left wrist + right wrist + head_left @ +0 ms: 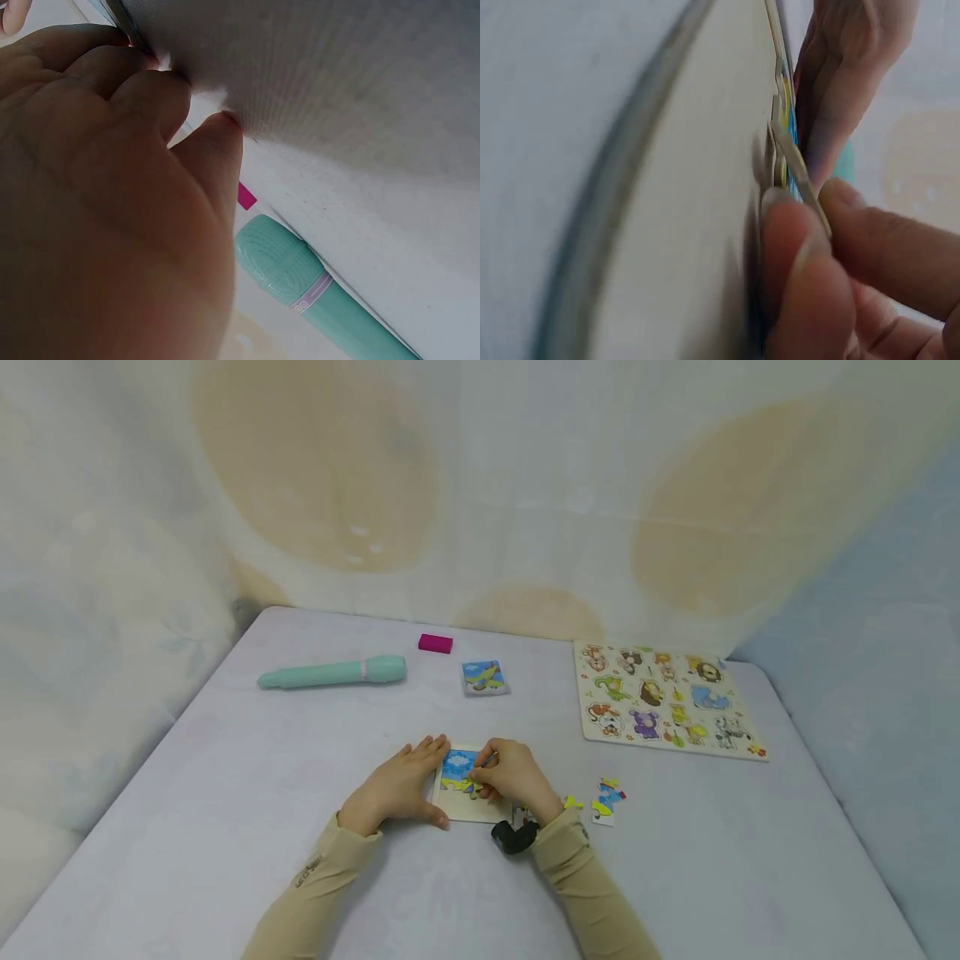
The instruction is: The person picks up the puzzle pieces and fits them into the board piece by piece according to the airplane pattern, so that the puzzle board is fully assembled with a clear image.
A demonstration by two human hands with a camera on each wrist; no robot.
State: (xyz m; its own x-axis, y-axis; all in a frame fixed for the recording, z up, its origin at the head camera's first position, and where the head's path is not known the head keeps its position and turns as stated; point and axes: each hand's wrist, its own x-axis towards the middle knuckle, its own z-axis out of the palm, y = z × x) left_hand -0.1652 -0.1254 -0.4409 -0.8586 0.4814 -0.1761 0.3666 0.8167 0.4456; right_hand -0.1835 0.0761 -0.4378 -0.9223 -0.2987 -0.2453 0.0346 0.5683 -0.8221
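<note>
A small puzzle board (471, 810) lies flat on the table, its upper part filled with blue sky and yellow pieces (457, 763) and its lower part bare pale wood. My left hand (400, 787) rests along the board's left edge, fingers straight and thumb spread toward the lower corner. Over the right part of the board, my right hand (519, 774) pinches a thin puzzle piece (800, 169) between thumb and fingers. In the right wrist view that piece is tilted against the fitted ones; its printed face is mostly hidden.
Several loose puzzle pieces (604, 806) lie right of the right wrist. Farther back are a small airplane picture puzzle (484, 677), a magenta block (435, 643) and a mint-green toy microphone (330, 673). An animal puzzle board (660, 702) lies at the back right.
</note>
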